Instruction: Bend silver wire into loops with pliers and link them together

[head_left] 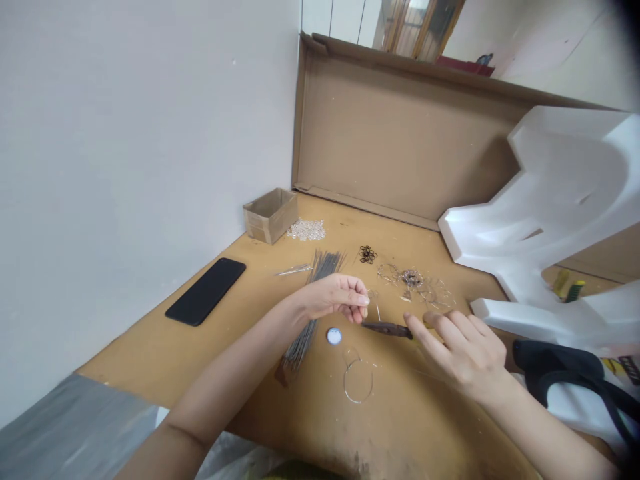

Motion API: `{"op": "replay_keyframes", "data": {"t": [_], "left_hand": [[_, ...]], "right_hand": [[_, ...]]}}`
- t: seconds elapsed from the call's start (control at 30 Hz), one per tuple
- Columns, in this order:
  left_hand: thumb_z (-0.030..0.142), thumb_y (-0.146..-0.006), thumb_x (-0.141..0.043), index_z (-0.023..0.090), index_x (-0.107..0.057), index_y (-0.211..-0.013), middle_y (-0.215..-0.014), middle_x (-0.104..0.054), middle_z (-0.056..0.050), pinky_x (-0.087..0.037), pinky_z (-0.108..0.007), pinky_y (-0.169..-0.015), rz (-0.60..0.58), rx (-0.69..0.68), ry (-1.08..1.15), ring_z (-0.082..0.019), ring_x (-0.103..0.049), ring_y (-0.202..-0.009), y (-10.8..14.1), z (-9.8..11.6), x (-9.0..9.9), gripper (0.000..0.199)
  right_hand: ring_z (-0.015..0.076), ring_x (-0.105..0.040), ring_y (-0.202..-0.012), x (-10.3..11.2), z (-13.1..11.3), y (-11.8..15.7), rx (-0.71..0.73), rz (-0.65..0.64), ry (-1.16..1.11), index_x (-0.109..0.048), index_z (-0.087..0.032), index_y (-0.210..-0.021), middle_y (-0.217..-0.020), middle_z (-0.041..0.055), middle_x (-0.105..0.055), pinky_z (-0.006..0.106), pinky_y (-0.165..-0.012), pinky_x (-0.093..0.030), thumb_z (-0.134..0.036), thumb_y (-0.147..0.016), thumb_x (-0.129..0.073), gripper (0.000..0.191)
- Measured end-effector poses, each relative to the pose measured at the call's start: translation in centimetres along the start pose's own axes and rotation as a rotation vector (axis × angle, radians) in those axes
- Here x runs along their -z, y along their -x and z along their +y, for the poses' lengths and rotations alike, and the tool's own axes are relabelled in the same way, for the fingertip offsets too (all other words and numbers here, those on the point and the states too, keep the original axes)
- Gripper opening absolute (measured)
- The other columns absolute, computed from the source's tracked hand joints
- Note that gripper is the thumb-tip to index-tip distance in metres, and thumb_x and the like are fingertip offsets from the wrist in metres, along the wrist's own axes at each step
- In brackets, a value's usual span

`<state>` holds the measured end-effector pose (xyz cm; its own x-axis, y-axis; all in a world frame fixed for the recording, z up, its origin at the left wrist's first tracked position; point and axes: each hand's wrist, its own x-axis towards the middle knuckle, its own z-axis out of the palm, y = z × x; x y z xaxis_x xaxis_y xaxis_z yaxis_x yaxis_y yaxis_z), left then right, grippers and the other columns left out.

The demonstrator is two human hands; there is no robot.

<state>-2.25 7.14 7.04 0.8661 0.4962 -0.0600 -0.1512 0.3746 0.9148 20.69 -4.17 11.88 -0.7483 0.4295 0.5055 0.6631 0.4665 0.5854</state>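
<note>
1. The person's left hand, just left of centre, has its fingertips pinched together. A thin silver wire stands just beside them, but whether they clamp it is hard to tell.
2. The right hand, at centre right, curves down with its fingers slightly spread. It is nearest to a pair of dark, rust-brown metal pliers, whose end runs in under the fingers. Whether the hand grips them cannot be told.
3. The pliers lie between the hands, just above the centre of the lower half of the frame, on a scuffed tan wooden tabletop.
4. Below the left wrist lies a long bundle of thin grey metal rods. A small round white disc sits just to its right, and a loop of thin silver wire lies below the pliers.
5. Farther up are small black rings and a tangle of silver wire rings around a round metal piece.
6. At the upper left of the tabletop stand a small square cardboard box and a heap of clear beads. A black smartphone lies at left, and white moulded polystyrene foam fills the right.
</note>
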Motion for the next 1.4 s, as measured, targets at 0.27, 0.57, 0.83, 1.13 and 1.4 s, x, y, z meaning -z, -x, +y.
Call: {"op": "replay_keyframes", "data": {"t": [0.27,0.57,0.83,1.13,1.4], "left_hand": [[0.027,-0.072,-0.068,0.011,-0.053,-0.075,-0.065,-0.065,-0.001,-0.048,-0.020,-0.054,0.054,-0.055,-0.051,-0.007,-0.060,-0.052,0.1,0.1,-0.3,0.022],[0.026,-0.073,-0.066,0.011,-0.052,-0.074,-0.066,-0.064,-0.002,-0.049,-0.023,-0.058,0.085,-0.202,-0.227,-0.009,-0.061,-0.055,0.8,1.0,-1.6,0.020],[0.021,-0.077,-0.060,0.012,-0.054,-0.075,-0.064,-0.063,-0.002,-0.049,-0.022,-0.064,0.080,-0.312,-0.422,-0.008,-0.061,-0.061,1.3,1.2,-2.6,0.011],[0.022,-0.078,-0.060,0.012,-0.053,-0.075,-0.065,-0.064,-0.002,-0.049,-0.023,-0.063,0.071,-0.314,-0.425,-0.009,-0.062,-0.061,1.6,1.3,-3.0,0.013],[0.023,-0.076,-0.062,0.012,-0.052,-0.074,-0.067,-0.064,-0.003,-0.049,-0.024,-0.065,0.107,-0.336,-0.348,-0.009,-0.062,-0.063,1.2,1.2,-2.2,0.015]], "right_hand": [[0.0134,-0.042,-0.063,0.1,-0.1,-0.1,-0.015,-0.014,-0.035,-0.058,-0.018,-0.102,-0.070,0.0019,-0.058,0.028,-0.058,-0.029,-0.010,-0.083,-0.052,0.021],[0.0127,-0.051,-0.061,0.1,-0.3,0.2,-0.148,-0.202,-0.196,-0.063,-0.020,-0.091,-0.067,0.0005,-0.059,0.025,-0.054,-0.031,-0.020,-0.083,-0.052,0.014],[0.0110,-0.057,-0.052,1.1,0.2,-0.3,-0.406,-0.499,-0.542,-0.067,-0.023,-0.089,-0.072,0.0004,-0.065,0.022,-0.047,-0.034,-0.018,-0.073,-0.051,0.023],[0.0108,-0.053,-0.054,1.4,0.5,-0.8,-0.606,-0.735,-0.904,-0.066,-0.024,-0.087,-0.068,-0.0023,-0.062,0.022,-0.052,-0.039,-0.022,-0.076,-0.053,0.017],[0.0130,-0.056,-0.058,2.2,0.6,-0.3,-0.592,-0.682,-0.687,-0.062,-0.024,-0.092,-0.076,0.0016,-0.063,0.024,-0.054,-0.042,-0.035,-0.081,-0.053,0.018]]}}
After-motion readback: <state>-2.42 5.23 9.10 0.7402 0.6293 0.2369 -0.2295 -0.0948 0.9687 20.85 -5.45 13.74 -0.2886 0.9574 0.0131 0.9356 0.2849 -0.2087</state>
